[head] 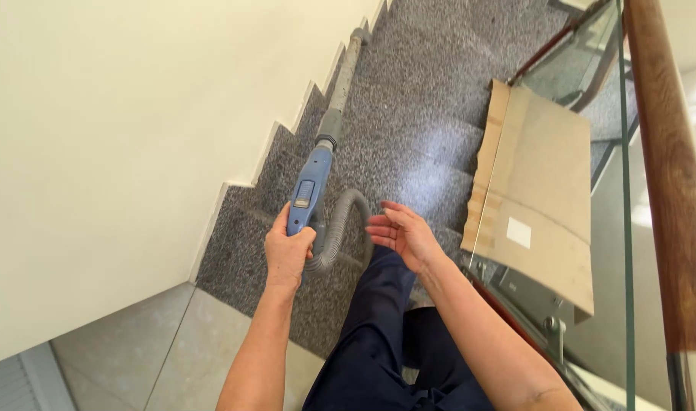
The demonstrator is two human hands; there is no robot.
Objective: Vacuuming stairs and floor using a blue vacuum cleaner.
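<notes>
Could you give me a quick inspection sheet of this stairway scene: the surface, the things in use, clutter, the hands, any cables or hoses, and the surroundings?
Surface: grey speckled stone stairs going up, pale tiled landing below.
Job's things: blue vacuum handle with a grey wand reaching up along the wall side of the steps.
Clutter: flat cardboard sheet leaning at the glass railing.
Hands: left hand grips the handle; right hand is open, beside the hose, holding nothing.
Cables: grey ribbed hose loops from the handle; no cords seen.
Surroundings: cream wall on the left, glass panel with wooden handrail on the right.
</notes>
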